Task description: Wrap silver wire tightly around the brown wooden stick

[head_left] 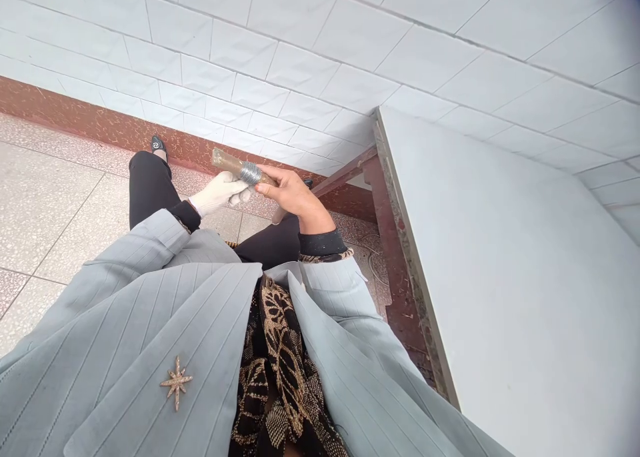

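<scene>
A brown, stick-like rod (229, 160), worn and pale at its far end, is held in front of my lap. Silver wire (250, 173) is wound in a tight band around its middle. My bare right hand (290, 192) is closed on the near end, with the thumb beside the wire. My left hand (220, 192), in a white knit glove, is closed against the underside of the rod just below the wire band. Its fingertips are partly hidden, as is the part of the rod inside my right hand.
On my right stands a white-topped table (520, 277) with a dark red frame (395, 257). A white tiled wall (300, 64) with a red-brown base strip (95, 117) runs ahead. Thin loose wire (377, 264) lies on the speckled tile floor (75, 197) beside the table frame.
</scene>
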`<state>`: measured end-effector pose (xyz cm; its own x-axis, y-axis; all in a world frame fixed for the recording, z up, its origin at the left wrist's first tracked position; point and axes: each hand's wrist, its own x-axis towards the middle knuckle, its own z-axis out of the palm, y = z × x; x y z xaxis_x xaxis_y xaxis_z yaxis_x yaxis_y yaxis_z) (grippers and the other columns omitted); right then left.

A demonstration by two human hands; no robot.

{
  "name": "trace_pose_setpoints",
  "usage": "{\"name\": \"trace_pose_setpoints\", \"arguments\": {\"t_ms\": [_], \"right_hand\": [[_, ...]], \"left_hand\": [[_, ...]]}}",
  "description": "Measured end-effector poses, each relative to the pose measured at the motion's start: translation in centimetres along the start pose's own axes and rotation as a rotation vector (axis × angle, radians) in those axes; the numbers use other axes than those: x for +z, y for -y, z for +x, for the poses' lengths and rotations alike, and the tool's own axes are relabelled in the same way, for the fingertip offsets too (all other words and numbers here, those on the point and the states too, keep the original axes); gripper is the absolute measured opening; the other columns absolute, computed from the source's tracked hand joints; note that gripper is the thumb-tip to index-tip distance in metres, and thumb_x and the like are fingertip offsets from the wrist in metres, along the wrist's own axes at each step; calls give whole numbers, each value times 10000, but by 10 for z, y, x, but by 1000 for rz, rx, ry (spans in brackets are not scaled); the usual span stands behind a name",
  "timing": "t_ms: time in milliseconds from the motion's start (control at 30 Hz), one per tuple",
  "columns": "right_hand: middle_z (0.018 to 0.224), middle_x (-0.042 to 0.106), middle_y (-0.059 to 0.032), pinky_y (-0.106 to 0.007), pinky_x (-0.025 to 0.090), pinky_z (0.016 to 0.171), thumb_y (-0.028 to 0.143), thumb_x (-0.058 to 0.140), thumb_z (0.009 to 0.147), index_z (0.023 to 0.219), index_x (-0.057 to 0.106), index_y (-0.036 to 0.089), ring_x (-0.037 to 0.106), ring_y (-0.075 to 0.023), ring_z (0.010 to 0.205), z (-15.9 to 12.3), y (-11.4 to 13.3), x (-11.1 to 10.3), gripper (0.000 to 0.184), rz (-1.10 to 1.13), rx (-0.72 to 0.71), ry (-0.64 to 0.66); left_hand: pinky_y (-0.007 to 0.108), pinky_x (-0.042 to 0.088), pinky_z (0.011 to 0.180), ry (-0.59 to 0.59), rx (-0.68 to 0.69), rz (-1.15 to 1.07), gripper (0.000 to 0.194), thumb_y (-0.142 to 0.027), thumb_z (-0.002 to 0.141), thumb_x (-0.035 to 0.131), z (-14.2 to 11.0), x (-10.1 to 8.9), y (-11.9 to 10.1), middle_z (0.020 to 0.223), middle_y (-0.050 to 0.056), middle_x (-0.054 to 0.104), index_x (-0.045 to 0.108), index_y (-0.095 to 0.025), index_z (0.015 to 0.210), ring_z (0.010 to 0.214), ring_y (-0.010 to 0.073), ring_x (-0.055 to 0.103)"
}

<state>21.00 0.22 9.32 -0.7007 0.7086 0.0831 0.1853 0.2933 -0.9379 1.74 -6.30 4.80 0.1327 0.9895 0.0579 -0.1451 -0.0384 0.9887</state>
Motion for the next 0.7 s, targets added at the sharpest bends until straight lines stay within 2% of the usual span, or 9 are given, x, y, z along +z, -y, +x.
{"name": "trace_pose_setpoints", "arguments": {"t_ms": [133, 300, 400, 533, 600, 700], "right_hand": [[848, 655, -38, -325, 574, 640, 588, 882, 740, 1293, 758, 212, 602, -201, 810, 0, 2, 3, 680, 105, 49, 15], [757, 557, -5, -306, 519, 610, 654, 869, 736, 1283, 744, 240, 550, -180, 739, 2, 2, -4, 697, 111, 44, -9], [759, 556, -1, -308, 497, 661, 662, 862, 724, 1247, 748, 222, 549, -178, 756, 5, 0, -8, 693, 97, 35, -62], [760, 564, 1, -319, 472, 693, 582, 846, 754, 1232, 748, 217, 534, -178, 754, 10, -8, -10, 610, 65, 53, -91], [765, 577, 3, -325, 470, 702, 498, 805, 802, 1231, 754, 226, 524, -174, 732, 13, -15, -9, 510, 18, 70, -90], [831, 646, -7, -357, 496, 782, 361, 722, 851, 1214, 768, 222, 566, -189, 770, 16, -22, -6, 392, -90, 64, -77]], "left_hand": [[245, 414, 501, 76, 9, -109, 357, -467, 847, 788, 3, -8, 0, 732, 44, 682, 661, -137, 898, 515, 80, 536], [269, 487, 570, 62, 50, -163, 459, -588, 876, 729, 1, -14, 4, 754, 49, 698, 675, -155, 1016, 607, 134, 636], [235, 445, 561, 26, 67, -44, 386, -534, 905, 711, -4, -14, 6, 691, 13, 638, 698, -155, 978, 583, 101, 574], [214, 396, 561, -5, 114, 186, 174, -303, 934, 633, -10, -11, 3, 655, -18, 582, 718, -156, 973, 581, 86, 509], [221, 409, 589, 6, 130, 285, 166, -220, 928, 575, -11, -9, -1, 668, -17, 590, 720, -152, 973, 601, 90, 517], [229, 413, 607, 11, 153, 413, 193, -186, 915, 544, -11, -6, -9, 670, -16, 595, 725, -147, 968, 617, 96, 527]]}}
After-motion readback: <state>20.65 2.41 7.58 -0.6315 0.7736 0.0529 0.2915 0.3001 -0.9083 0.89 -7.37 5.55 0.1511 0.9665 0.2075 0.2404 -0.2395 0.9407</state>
